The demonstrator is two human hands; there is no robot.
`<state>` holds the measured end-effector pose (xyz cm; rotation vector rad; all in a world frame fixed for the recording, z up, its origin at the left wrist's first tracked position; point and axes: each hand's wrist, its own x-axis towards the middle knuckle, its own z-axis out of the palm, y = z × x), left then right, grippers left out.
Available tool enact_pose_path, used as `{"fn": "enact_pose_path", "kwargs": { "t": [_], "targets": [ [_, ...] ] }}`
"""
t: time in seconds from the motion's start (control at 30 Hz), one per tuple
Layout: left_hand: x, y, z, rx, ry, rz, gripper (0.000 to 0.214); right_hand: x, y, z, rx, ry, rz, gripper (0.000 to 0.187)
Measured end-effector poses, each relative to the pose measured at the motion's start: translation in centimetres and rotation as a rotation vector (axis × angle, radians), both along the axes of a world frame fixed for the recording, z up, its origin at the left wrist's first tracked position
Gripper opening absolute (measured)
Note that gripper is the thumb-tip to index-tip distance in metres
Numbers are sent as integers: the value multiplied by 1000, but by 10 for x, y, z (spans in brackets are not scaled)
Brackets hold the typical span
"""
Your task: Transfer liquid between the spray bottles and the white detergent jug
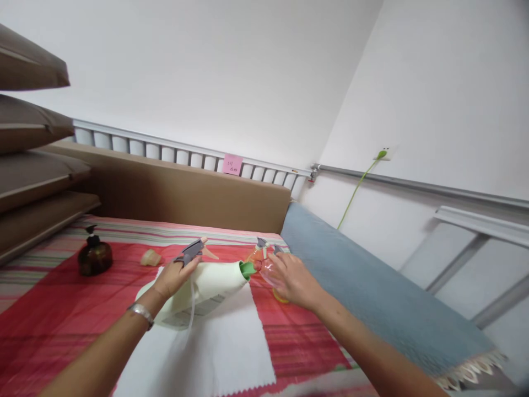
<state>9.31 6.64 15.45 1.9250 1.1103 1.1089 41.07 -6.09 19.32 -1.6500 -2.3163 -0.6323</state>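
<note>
My left hand (171, 281) is closed on a grey spray trigger head (190, 252), whose thin clear tube (192, 309) hangs down. The same hand grips a pale green-white jug (219, 277), tilted nearly flat with its mouth toward the right. A green spout (248, 269) shows in that mouth. My right hand (295, 278) is wrapped round a clear pink bottle (268, 271), leaning so its opening meets or nearly meets the spout. Behind it stands an orange spray bottle (256, 253) with a grey head. A yellow part (280, 296) shows below my right hand.
A white cloth (231, 353) lies on the red cover (49, 309). To the left are a dark brown pump bottle (95, 258) and a small cream cap-like piece (150, 257). Brown cushions (37, 171) are stacked at far left; a blue padded panel (372, 281) borders the right.
</note>
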Motion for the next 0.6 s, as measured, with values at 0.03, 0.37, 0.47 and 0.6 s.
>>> {"fn": "enact_pose_path", "kwargs": {
  "t": [0.03, 0.37, 0.47, 0.6],
  "targets": [
    [0, 0, 1, -4, 15, -15, 43, -1, 1, 0, -2, -9, 3, 68],
    [0, 5, -3, -1, 75, -29, 48, -8, 2, 18, -33, -142, -5, 72],
    [-1, 6, -5, -4, 62, -51, 50, -10, 2, 23, -44, -180, -12, 71],
    [-1, 7, -6, -42, 39, -47, 53, -12, 3, 27, -59, -220, -23, 71]
  ]
}}
